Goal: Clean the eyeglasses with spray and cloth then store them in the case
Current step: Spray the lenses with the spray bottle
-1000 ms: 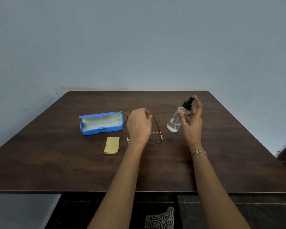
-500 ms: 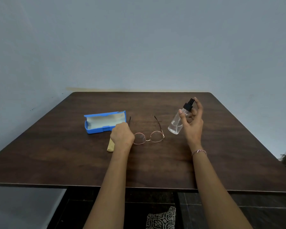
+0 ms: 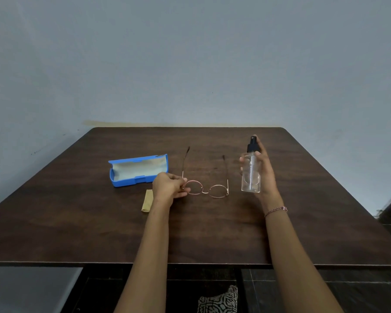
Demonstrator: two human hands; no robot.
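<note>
Thin gold round eyeglasses (image 3: pixel 207 188) lie mid-table with both temples unfolded, pointing away from me. My left hand (image 3: pixel 168 186) pinches the frame at the left lens corner. My right hand (image 3: pixel 263 170) holds a clear spray bottle (image 3: pixel 250 175) with a black nozzle upright, just right of the glasses, the index finger near the nozzle top. An open blue case (image 3: pixel 137 170) with a pale lining lies left of the glasses. A folded yellow cloth (image 3: pixel 146 203) lies in front of the case, partly hidden by my left wrist.
The dark wooden table (image 3: pixel 212 233) reaches back to a grey wall. Its front edge is near me; below it are a dark floor and a patterned fabric (image 3: pixel 218 300).
My left hand moved left off the glasses toward the cloth, then back to grip the frame's left corner. The temples now lie spread. The bottle went from tilted to upright.
</note>
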